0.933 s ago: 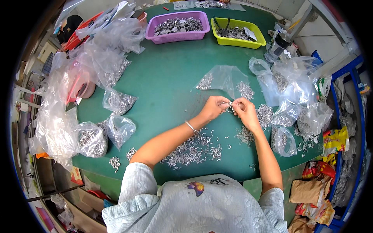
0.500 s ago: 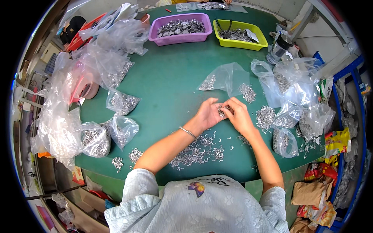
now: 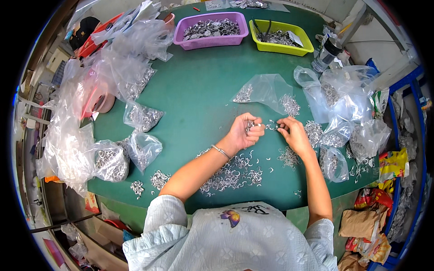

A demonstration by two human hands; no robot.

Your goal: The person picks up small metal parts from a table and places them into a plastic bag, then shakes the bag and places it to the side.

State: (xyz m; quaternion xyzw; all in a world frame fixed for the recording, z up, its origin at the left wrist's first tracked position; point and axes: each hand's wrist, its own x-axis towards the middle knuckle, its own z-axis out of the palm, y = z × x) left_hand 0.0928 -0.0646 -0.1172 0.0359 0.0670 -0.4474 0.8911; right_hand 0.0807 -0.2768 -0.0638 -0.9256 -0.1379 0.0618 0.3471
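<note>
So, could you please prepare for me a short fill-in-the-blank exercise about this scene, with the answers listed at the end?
1. The curled left hand holds small silvery pieces of ____.
2. A bracelet circles the ____ wrist.
3. The pliers rest in the ____ basin, beside the purple basin.
4. The table top is coloured ____.
Missing words: metal; left; yellow-green; green.

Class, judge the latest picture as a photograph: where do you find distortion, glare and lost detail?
Head view: the green table's near edge bows, and black corners ring the fisheye picture; head view: whitish glare streaks the clear plastic bags at left; head view: the metal pieces in the left hand are too small to tell apart clearly.
</note>
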